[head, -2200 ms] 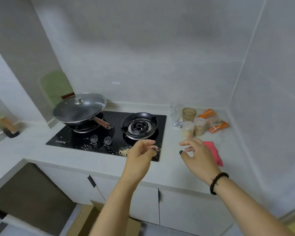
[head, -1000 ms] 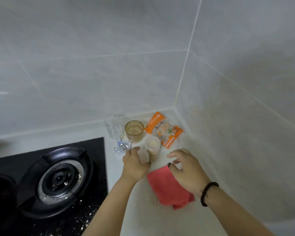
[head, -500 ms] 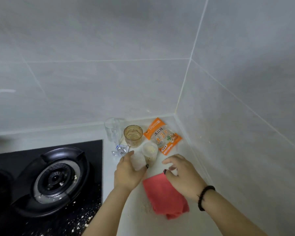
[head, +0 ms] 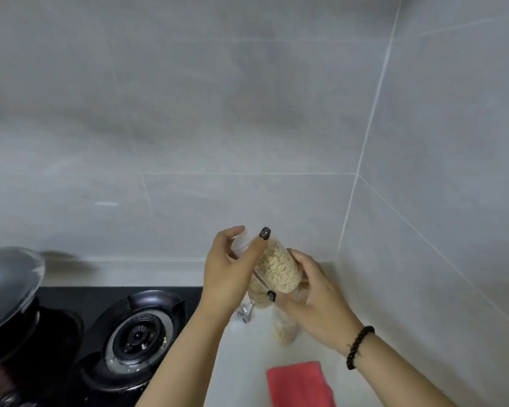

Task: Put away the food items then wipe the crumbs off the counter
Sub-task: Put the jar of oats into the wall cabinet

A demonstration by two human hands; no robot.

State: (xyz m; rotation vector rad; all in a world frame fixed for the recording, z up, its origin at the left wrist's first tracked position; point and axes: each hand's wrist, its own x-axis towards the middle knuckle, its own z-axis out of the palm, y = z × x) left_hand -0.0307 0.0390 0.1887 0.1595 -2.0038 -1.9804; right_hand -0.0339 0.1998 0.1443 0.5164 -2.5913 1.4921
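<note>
While held above the counter point(head: 247, 362):
Jar point(head: 279, 271): tilted, lid end far-left, base near-right.
Left hand point(head: 229, 274): clasped on lid end.
Right hand point(head: 315, 301): wrapped round base, nearer.

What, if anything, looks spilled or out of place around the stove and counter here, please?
Pale crumbs lie scattered on the black gas burner, where food should not be. Both hands hold the clear plastic jar of oat-like flakes tilted in the air; nothing visibly spills from it.
</note>
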